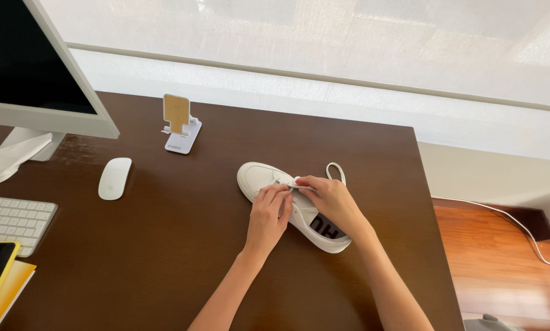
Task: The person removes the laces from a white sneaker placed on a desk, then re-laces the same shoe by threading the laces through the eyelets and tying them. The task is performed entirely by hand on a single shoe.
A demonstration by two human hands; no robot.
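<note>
Both forearms reach up-frame to a white sneaker point(269, 184) lying diagonally on the dark desk point(165, 257), toe up-left: left hand point(267, 216) presses curled fingers on its laces, right hand point(330, 202) pinches the lace point(336, 170).

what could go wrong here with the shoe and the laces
1. Both hands, the left hand and the right hand, pinch the lace at the middle of the white sneaker; nothing pins the shoe itself, so a hard tug might slide it across the desk.
2. A loose loop of lace lies beyond the shoe; it could snag or pull out unevenly.
3. The shoe sits toward the desk's right edge, so a shove might send it off.
</note>
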